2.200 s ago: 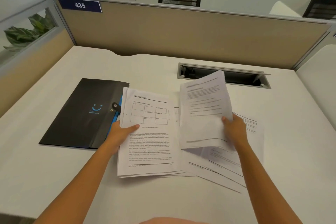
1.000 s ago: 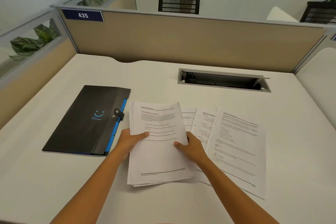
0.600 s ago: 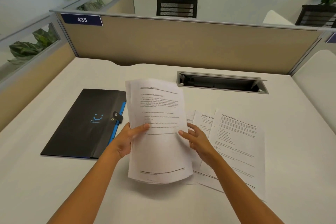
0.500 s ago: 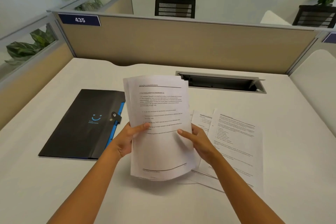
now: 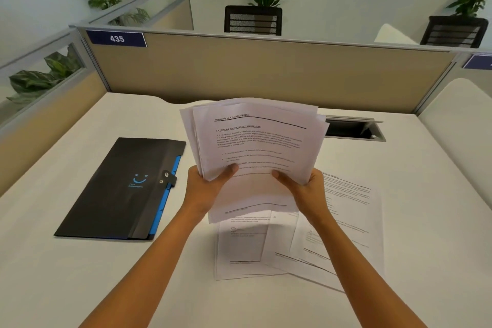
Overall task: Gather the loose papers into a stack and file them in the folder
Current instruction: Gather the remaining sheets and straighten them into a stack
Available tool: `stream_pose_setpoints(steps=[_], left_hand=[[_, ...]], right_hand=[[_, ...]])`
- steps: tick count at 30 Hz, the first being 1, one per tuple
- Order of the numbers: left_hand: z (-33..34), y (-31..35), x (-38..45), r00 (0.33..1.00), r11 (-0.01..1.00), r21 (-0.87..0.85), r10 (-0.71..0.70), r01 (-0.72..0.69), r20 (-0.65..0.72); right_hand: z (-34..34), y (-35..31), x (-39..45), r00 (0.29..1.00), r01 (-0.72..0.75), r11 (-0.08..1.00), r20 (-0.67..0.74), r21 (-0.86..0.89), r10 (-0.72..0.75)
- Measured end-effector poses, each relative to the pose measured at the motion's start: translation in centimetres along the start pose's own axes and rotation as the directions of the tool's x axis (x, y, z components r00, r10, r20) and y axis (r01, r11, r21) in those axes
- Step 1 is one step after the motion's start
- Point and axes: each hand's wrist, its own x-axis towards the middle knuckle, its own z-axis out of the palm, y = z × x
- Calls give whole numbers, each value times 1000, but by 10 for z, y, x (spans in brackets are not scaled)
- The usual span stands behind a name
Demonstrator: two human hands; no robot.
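A stack of printed papers (image 5: 255, 146) is lifted off the white desk (image 5: 80, 274) and tilted towards me, its sheets slightly fanned at the top. My left hand (image 5: 206, 189) grips its left edge, thumb on the front page. My right hand (image 5: 303, 192) grips its right edge the same way. Three loose sheets (image 5: 343, 224) still lie flat and overlapping on the desk under and to the right of the stack. A black folder (image 5: 119, 189) with a blue smiley print, a snap strap and a blue inner edge lies closed to the left.
A tan partition wall (image 5: 266, 72) with a "435" label closes off the desk's far side. A recessed cable tray (image 5: 354, 129) sits in the desk behind the stack. Another white surface (image 5: 458, 125) adjoins on the right.
The stack lay on the desk under both hands; both hands have since lifted it and tipped it more upright. The sheets on the desk and the folder have not moved.
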Motion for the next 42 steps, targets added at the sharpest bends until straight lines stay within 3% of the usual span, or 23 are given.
stream_pose_setpoints(steps=[6,14,21,31,38,42], left_hand=[[-1,12,-1,987,986,34,160,-160,20],[13,19,-2,988,988,14,154,-154,-9],[12,29,1,963,964,31,264,-263,-60],[15,30,2,965,967,22,256,-255,-49],[17,10,-4,996,995,-37,93,-93,-1],[15,13,-1,995,994,-43,104,-103,12]], right_hand=[[-7,-9,2,1000,-5,1000,2,3,5],[-1,-16,4,999,-27,1000,-25,7,27],[-2,-27,1,1000,17,1000,-6,0,-17],[-3,-26,-1,999,-14,1000,-36,5,14],[-3,-4,-13,998,-56,997,21,-50,57],[-3,-6,-11,999,-38,998,21,-47,39]])
